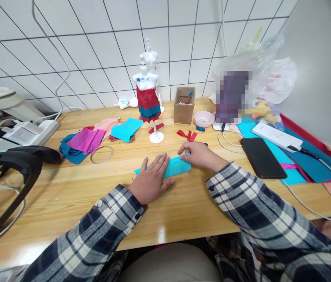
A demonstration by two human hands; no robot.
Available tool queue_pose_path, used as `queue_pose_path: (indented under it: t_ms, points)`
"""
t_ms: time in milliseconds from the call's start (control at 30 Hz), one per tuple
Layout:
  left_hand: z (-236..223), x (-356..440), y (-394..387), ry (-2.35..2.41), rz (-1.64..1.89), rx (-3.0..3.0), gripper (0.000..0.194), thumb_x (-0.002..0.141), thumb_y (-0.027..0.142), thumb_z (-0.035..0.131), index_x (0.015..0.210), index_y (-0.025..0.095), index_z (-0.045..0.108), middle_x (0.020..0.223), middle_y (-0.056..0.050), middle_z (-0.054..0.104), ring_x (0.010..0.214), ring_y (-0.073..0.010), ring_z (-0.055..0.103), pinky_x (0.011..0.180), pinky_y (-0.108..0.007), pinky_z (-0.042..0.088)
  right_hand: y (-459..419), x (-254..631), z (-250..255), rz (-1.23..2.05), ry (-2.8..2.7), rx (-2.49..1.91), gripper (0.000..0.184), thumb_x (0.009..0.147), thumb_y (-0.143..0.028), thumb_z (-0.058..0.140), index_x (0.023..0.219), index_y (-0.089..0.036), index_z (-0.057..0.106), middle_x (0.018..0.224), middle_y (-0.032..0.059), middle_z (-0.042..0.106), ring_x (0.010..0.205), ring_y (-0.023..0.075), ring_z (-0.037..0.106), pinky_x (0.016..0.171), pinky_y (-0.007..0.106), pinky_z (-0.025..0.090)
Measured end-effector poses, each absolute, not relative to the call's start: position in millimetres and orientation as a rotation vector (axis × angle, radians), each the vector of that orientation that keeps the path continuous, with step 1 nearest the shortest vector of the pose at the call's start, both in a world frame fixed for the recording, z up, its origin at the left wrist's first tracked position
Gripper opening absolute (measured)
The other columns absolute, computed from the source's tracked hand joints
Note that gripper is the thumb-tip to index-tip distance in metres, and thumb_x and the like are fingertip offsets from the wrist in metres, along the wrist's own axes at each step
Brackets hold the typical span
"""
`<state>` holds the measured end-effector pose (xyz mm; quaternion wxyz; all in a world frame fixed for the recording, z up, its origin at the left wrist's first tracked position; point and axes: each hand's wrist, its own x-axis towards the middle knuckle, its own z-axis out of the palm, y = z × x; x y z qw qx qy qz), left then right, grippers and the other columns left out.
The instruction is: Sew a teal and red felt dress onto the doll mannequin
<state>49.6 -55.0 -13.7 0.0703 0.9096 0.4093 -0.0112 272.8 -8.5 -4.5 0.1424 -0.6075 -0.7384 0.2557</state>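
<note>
A thin turquoise strip (177,167), of cloth or crepe paper, lies on the wooden table in front of me. My left hand (153,176) rests flat across its left part, fingers stretched out and thumb apart. At the strip's upper right edge, my right hand (196,154) pinches it between thumb and fingers. A slim tool, perhaps scissors, is mostly hidden behind my right hand. Beyond my hands stands a small white mannequin (144,78) on a round base, wrapped in a red and blue dress (148,102). Red scraps (187,135) lie just past my right hand.
A cardboard box (184,105) and a pink bowl (203,118) stand near the tiled wall. Folded coloured pieces (87,140) and a wire ring (101,155) lie left. A black headset (9,184) sits far left. A phone (267,158), power bank (277,135) and cables are at right.
</note>
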Motion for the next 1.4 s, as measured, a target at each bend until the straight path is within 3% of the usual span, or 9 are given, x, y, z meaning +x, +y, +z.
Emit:
queue_pose_path:
  t_ms: [100,167,267,367,567,833,1100,1233,1400]
  points:
    - [-12,49,-55,1.277,-0.054,2.732,0.073,0.094,0.058,0.029,0.152,0.015,0.019,0.159,-0.015,0.018,0.146,-0.0297,0.021,0.114,-0.063,0.013,-24,265,-2,0.414,-2.159,-1.747,0.032,0.083,-0.031,0.06,0.112,-0.02,0.068,0.109,0.0097,0.069,0.103,0.0256,0.06,0.088,0.037,0.046]
    - [-12,50,-56,1.287,-0.05,2.731,0.075,0.093,0.06,0.031,0.152,0.016,0.019,0.159,-0.015,0.019,0.146,-0.0309,0.022,0.113,-0.064,0.012,-40,256,-3,0.175,-2.228,-1.646,0.046,0.087,-0.035,0.057,0.13,-0.019,0.058,0.135,0.0146,0.055,0.126,0.0316,0.046,0.102,0.045,0.038]
    - [-14,51,-57,1.288,-0.022,2.727,0.078,0.092,0.063,0.032,0.153,0.016,0.019,0.158,-0.016,0.02,0.145,-0.0325,0.022,0.113,-0.065,0.012,-62,245,-11,0.039,-2.436,-1.505,0.054,0.092,-0.045,0.048,0.142,-0.025,0.047,0.157,0.0096,0.027,0.143,0.0362,0.02,0.112,0.06,0.017]
    - [-14,51,-57,1.288,-0.019,2.717,0.079,0.091,0.063,0.032,0.153,0.016,0.019,0.159,-0.016,0.02,0.145,-0.0328,0.022,0.112,-0.066,0.012,-72,242,-19,0.012,-2.485,-1.558,0.055,0.096,-0.05,0.037,0.146,-0.026,0.041,0.16,0.0074,0.018,0.146,0.0358,0.013,0.112,0.064,0.013]
    - [-14,51,-57,1.289,-0.052,2.733,0.075,0.093,0.06,0.03,0.152,0.014,0.02,0.159,-0.016,0.019,0.146,-0.0324,0.021,0.11,-0.069,0.014,-71,254,-22,-0.033,-2.452,-1.668,0.051,0.098,-0.048,0.034,0.143,-0.029,0.045,0.16,0.0078,0.017,0.146,0.0344,0.013,0.111,0.066,0.014]
    - [-16,51,-57,1.295,-0.009,2.76,0.072,0.093,0.058,0.032,0.152,0.018,0.022,0.159,-0.016,0.021,0.145,-0.0318,0.024,0.112,-0.066,0.013,-77,274,-27,-0.003,-2.429,-1.788,0.053,0.1,-0.045,0.027,0.148,-0.025,0.035,0.161,0.0068,0.013,0.146,0.033,0.014,0.109,0.068,0.018]
    - [-15,51,-57,1.295,-0.029,2.765,0.073,0.094,0.059,0.028,0.152,0.015,0.021,0.159,-0.014,0.018,0.145,-0.033,0.023,0.11,-0.071,0.013,-78,277,-18,0.0,-2.326,-1.834,0.062,0.098,-0.047,0.027,0.15,-0.014,0.029,0.159,0.0114,0.019,0.146,0.0306,0.017,0.113,0.058,0.021]
    - [-16,51,-58,1.305,0.055,2.826,0.072,0.094,0.06,0.027,0.152,0.018,0.024,0.159,-0.012,0.02,0.145,-0.0346,0.021,0.111,-0.071,0.007,-78,255,-13,0.011,-2.425,-1.558,0.067,0.097,-0.049,0.031,0.151,-0.009,0.028,0.158,0.0134,0.024,0.146,0.0264,0.017,0.118,0.048,0.017]
    - [-17,50,-58,1.316,0.069,2.835,0.07,0.095,0.06,0.024,0.151,0.02,0.025,0.159,-0.01,0.019,0.146,-0.0336,0.02,0.112,-0.07,0.007,-80,239,-23,0.168,-2.56,-1.433,0.063,0.099,-0.045,0.028,0.148,-0.006,0.033,0.153,0.0159,0.033,0.143,0.0256,0.027,0.118,0.049,0.018]
